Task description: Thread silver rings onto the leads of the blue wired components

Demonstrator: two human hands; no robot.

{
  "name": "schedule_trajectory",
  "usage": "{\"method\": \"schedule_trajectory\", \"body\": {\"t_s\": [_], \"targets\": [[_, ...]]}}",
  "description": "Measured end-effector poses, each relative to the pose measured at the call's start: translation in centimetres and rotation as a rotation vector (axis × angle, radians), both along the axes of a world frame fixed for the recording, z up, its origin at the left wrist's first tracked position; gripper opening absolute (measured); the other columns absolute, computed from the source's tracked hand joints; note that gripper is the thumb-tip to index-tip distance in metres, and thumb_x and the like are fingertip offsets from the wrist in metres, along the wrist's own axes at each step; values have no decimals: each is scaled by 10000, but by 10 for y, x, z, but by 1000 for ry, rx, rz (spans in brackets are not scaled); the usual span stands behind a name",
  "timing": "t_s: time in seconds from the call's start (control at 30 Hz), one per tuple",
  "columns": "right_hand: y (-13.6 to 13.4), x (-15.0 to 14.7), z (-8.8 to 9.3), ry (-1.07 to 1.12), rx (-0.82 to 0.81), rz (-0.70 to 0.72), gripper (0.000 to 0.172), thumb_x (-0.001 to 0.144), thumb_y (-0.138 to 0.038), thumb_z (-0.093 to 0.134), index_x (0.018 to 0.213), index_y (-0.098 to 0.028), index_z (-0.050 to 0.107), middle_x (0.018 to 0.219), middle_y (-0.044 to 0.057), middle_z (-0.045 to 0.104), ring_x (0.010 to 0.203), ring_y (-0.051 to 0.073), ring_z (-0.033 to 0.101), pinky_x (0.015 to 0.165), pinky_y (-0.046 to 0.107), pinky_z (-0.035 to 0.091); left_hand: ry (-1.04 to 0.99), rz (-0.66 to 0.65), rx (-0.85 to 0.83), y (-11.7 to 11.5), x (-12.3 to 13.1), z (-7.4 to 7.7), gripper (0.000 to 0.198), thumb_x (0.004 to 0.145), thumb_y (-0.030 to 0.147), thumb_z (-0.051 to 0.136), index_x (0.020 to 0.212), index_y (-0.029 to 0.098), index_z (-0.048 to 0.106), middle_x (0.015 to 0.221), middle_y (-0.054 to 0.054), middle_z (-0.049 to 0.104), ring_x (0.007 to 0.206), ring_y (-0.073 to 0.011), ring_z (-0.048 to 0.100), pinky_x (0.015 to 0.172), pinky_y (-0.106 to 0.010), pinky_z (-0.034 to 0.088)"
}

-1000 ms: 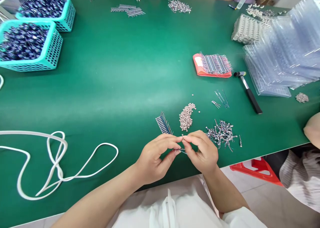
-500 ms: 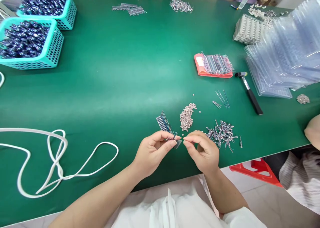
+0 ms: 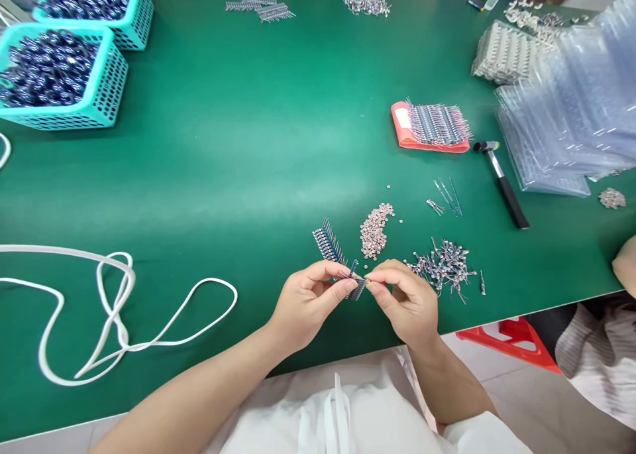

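Two hands work close together over the near side of the green table (image 3: 238, 136). The left hand (image 3: 304, 303) is closed in a pinch on a pronged strip (image 3: 356, 291). The right hand (image 3: 411, 303), thumb and forefinger together, grips a small piece (image 3: 368, 281), too tiny to identify, at the strip's right end. The step appears to be fitting at the prongs; the next move seems to call for a steady strip and fine alignment. Loose rings (image 3: 373, 234) lie just beyond both hands.
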State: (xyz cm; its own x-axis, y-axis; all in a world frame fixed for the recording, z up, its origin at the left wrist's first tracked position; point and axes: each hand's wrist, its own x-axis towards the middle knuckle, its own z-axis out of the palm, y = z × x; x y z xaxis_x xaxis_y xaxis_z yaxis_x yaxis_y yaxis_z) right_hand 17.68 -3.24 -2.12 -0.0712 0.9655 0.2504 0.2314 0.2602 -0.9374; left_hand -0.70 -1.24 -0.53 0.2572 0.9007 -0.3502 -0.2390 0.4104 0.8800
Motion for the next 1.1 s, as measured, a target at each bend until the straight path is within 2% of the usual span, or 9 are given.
{"method": "schedule_trajectory", "body": {"t_s": [0.5,0.7,0.93,1.1], "targets": [[0,0,1,0,-17,8,168,885,-109,640,967,-242,702,822,29,679,761,172,629,653,324,502,107,-21,149,1,-1,-3,137,807,283,764,836,153,735,802,-51,737,748,-166,705,717,-259,605],[0,0,1,-3,-12,14,183,876,-96,648,970,-245,701,810,19,670,755,164,624,651,314,496,124,-47,160,0,-2,-4,140,825,291,748,853,155,734,831,-60,740,771,-167,706,744,-264,601],[1,0,0,-19,-37,7,99,883,-157,654,927,-235,698,786,25,671,720,167,626,623,315,510,170,-66,218,0,-3,-5,160,836,315,732,856,156,731,833,-69,743,777,-180,699,747,-282,604],[0,0,-1,-16,-22,15,111,880,-151,658,935,-239,696,799,26,668,717,161,629,621,306,516,209,-80,250,0,-3,-4,150,853,311,709,849,161,714,823,-64,736,773,-178,696,741,-275,601]]}}
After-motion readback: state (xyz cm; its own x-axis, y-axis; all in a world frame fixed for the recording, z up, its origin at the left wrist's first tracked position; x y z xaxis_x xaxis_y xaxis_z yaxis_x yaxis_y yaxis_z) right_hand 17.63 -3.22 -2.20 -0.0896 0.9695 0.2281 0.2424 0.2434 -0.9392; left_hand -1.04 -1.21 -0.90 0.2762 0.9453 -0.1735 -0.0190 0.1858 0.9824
